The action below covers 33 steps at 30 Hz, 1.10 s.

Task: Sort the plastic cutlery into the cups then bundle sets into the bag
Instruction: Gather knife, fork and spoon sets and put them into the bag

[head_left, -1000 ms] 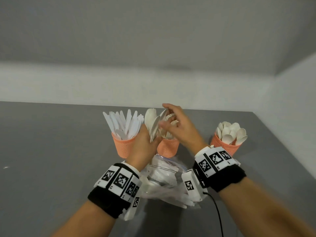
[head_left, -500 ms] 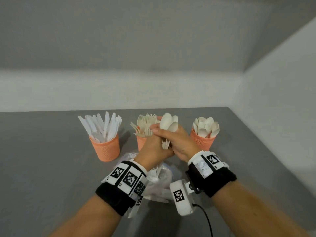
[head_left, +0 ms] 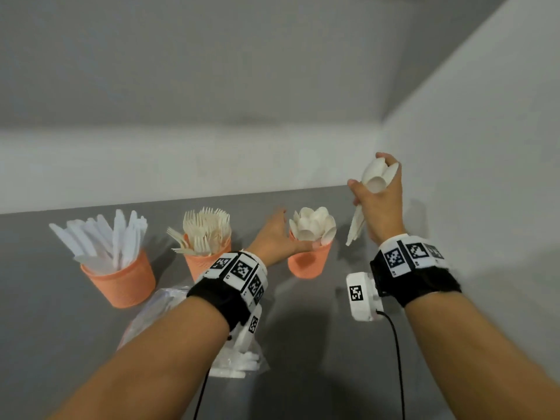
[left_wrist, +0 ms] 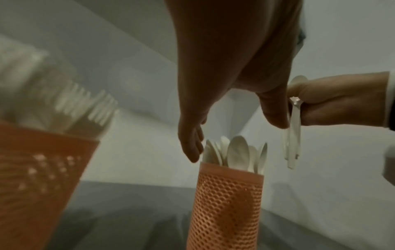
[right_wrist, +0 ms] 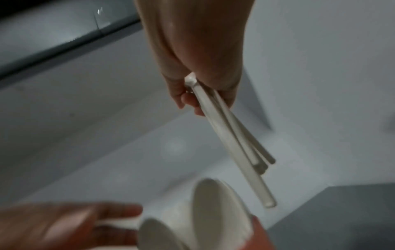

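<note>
Three orange mesh cups stand in a row: knives (head_left: 113,237) in the left cup (head_left: 121,280), forks (head_left: 206,228) in the middle cup (head_left: 197,265), spoons (head_left: 312,227) in the right cup (head_left: 307,263). My left hand (head_left: 278,234) reaches the spoon cup (left_wrist: 226,203) with its fingers spread and straight beside the spoon bowls, holding nothing. My right hand (head_left: 380,204) is raised to the right of that cup and grips a small bunch of white spoons (head_left: 375,180), bowls up, handles (right_wrist: 233,138) hanging down. A clear bag (head_left: 157,307) holding cutlery lies under my left forearm.
The grey table (head_left: 45,344) meets a pale wall at the back and another close on the right, near my right hand. A wrist camera's black cable (head_left: 397,359) hangs over the table's front right.
Both hands held the spoon bunch together by the fork cup. Now the right hand alone has carried it up and to the right, and the left has let go and moved to the spoon cup.
</note>
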Tool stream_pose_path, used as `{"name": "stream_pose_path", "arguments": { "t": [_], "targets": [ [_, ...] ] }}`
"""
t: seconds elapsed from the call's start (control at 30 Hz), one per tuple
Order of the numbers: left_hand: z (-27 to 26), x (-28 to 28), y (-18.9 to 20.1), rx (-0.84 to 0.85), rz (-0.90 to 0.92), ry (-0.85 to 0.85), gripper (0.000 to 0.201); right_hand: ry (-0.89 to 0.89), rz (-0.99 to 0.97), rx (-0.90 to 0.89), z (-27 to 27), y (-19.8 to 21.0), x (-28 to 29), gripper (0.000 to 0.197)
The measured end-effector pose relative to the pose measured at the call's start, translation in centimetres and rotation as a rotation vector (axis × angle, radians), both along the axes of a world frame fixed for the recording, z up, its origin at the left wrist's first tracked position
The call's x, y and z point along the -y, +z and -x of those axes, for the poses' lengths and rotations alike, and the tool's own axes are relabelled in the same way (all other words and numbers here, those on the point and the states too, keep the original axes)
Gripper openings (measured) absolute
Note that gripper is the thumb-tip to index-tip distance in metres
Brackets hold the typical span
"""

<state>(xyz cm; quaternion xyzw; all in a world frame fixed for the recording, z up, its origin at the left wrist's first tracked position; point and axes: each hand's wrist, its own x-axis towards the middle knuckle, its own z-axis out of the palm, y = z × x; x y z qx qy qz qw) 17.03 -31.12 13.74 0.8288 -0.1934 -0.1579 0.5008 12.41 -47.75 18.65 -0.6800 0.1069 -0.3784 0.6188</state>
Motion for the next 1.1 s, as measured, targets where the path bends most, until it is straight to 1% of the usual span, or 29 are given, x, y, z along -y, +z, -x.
{"name": "stream_pose_path", "arguments": {
  "t": [0.1,0.17,0.23,0.3,0.4,0.5,0.57,0.63,0.7,0.77,0.8,0.87,0.93,0.97,1.0,1.03,1.07,1.1],
  "targets": [
    [-1.1,2.4,-0.7,-0.04,0.017,0.032,0.115,0.054,0.084,-0.071,-1.2,-1.7,0.2,0.053],
    [-1.7,3.4,-1.2,-0.084,0.051,0.028,0.119,0.092,0.052,-0.038,-2.0,-1.8,-0.1,0.051],
    [-2.1,3.9,-1.8,-0.083,0.067,0.034,0.109,0.119,-0.042,0.027,-2.9,-1.4,-0.3,0.05],
    [-2.4,4.1,-2.4,-0.063,0.085,0.059,0.092,0.15,-0.075,0.054,-3.5,-1.6,-0.5,0.049],
    [-2.7,4.3,-3.0,-0.065,0.126,0.073,0.071,0.209,-0.064,-0.002,-3.4,-3.7,-1.0,0.048],
    [-2.9,4.2,-3.3,-0.073,0.142,0.069,0.066,0.291,-0.111,-0.018,-3.2,-5.1,-1.3,0.047],
    [-3.0,4.1,-3.4,-0.076,0.142,0.054,0.07,0.312,-0.118,0.01,-3.2,-5.2,-1.2,0.046],
    [-3.1,4.0,-3.4,-0.076,0.132,0.051,0.076,0.286,-0.128,0.05,-3.4,-5.3,-1.0,0.041],
    [-3.2,3.9,-3.4,-0.08,0.12,0.052,0.083,0.197,-0.02,0.05,-3.8,-5.8,-0.8,0.034],
    [-3.3,3.9,-3.3,-0.085,0.115,0.047,0.083,0.129,0.138,0.011,-4.2,-6.7,-0.6,0.021],
    [-3.2,3.8,-3.2,-0.091,0.121,0.042,0.084,0.12,0.218,-0.022,-4.2,-7.1,-0.5,0.021],
    [-3.0,3.8,-2.8,-0.108,0.15,0.018,0.089,0.108,0.444,-0.124,-4.2,-8.1,-0.4,0.036],
    [-2.8,3.7,-2.5,-0.133,0.165,-0.018,0.094,0.085,0.714,-0.26,-4.0,-8.8,-0.2,0.051],
    [-2.7,3.6,-2.5,-0.146,0.166,-0.029,0.098,0.086,0.803,-0.35,-3.9,-8.8,0.0,0.055],
    [-2.6,3.4,-2.3,-0.163,0.16,-0.033,0.102,0.098,0.844,-0.441,-3.9,-8.5,0.2,0.054],
    [-2.5,3.3,-2.1,-0.177,0.157,-0.032,0.106,0.118,0.84,-0.51,-3.8,-8.1,0.2,0.05],
    [-2.2,3.0,-1.8,-0.181,0.138,-0.023,0.108,0.132,0.802,-0.548,-3.6,-7.6,0.1,0.046],
    [-1.9,2.7,-1.4,-0.157,0.111,-0.013,0.106,0.116,0.76,-0.529,-3.4,-7.1,-0.1,0.044]
  ]
}}
